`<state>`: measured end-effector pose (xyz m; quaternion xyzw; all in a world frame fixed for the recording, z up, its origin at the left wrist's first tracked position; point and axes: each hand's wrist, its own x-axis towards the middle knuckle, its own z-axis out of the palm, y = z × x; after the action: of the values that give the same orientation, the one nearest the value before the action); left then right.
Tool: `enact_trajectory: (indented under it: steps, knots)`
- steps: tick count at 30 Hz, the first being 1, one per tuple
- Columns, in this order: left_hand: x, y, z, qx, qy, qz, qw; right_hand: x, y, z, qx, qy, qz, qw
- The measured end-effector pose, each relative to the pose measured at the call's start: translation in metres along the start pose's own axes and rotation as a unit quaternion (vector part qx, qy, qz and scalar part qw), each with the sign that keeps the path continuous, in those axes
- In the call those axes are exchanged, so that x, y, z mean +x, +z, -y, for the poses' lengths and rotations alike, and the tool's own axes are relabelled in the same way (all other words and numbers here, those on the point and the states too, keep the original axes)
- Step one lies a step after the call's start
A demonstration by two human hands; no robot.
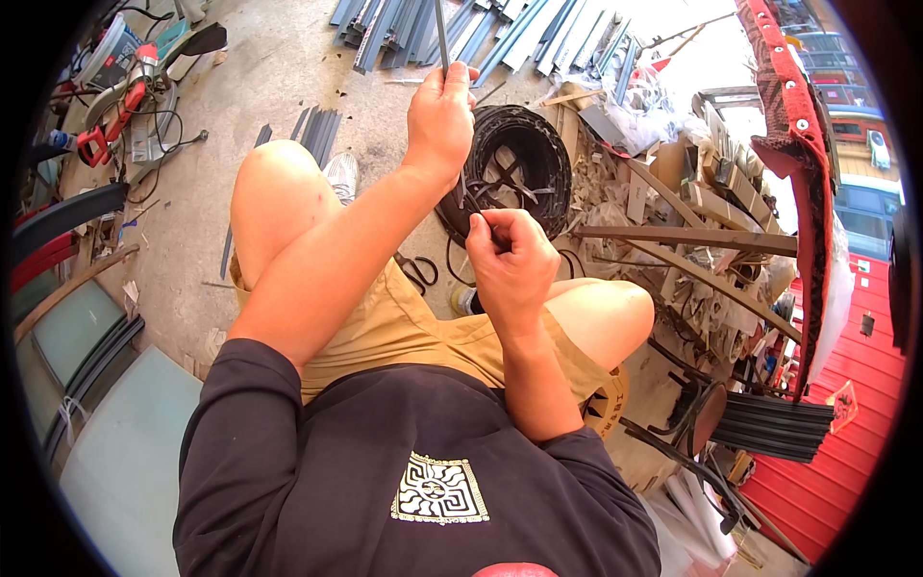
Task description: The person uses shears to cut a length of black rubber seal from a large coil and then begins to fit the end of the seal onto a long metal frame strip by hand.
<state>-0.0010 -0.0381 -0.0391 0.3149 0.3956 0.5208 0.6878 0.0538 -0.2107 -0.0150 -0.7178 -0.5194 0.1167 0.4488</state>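
Note:
My left hand [442, 120] is raised ahead of me, fingers closed around a long, thin grey strip [441, 34] that runs up past the top of the picture. Nearer my body, my right hand [514, 260] is closed in a pinch on a thin black strip [468, 199], close to the lower end of the grey one. How the two strips meet is hard to make out. Beyond my hands lies a big coil of black strip [550, 163] on the floor. Black-handled scissors [418, 277] rest on the floor between my legs.
Several grey profiles [385, 38] are piled at the far side, and shorter ones [320, 133] lie by my left knee. A red power tool [120, 120] stands far left, glass panes [130, 462] near left. Scrap and wooden bars [692, 240] crowd the right.

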Motion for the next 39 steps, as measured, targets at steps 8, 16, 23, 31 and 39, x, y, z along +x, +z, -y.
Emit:
enact_trajectory:
  steps: [8, 16, 23, 31, 39]
  knots:
    - [-0.001, -0.001, -0.003, -0.016, -0.021, -0.002, 1.000, -0.004, 0.006, -0.010, 0.028, -0.011, -0.022, 0.999]
    - [-0.001, -0.002, -0.001, -0.048, -0.036, 0.006, 0.998, -0.006, 0.009, -0.013, 0.046, -0.017, -0.029, 0.998]
    - [0.001, -0.002, 0.001, -0.036, -0.033, 0.008, 0.999, -0.006, 0.010, -0.014, 0.055, -0.023, -0.027, 0.998]
    - [0.004, -0.004, 0.007, -0.003, -0.033, 0.007, 0.999, -0.007, 0.011, -0.015, 0.062, -0.014, -0.023, 0.998]
    - [0.004, -0.004, 0.006, -0.005, -0.036, 0.001, 0.999, -0.007, 0.012, -0.016, 0.061, -0.021, -0.027, 0.998]
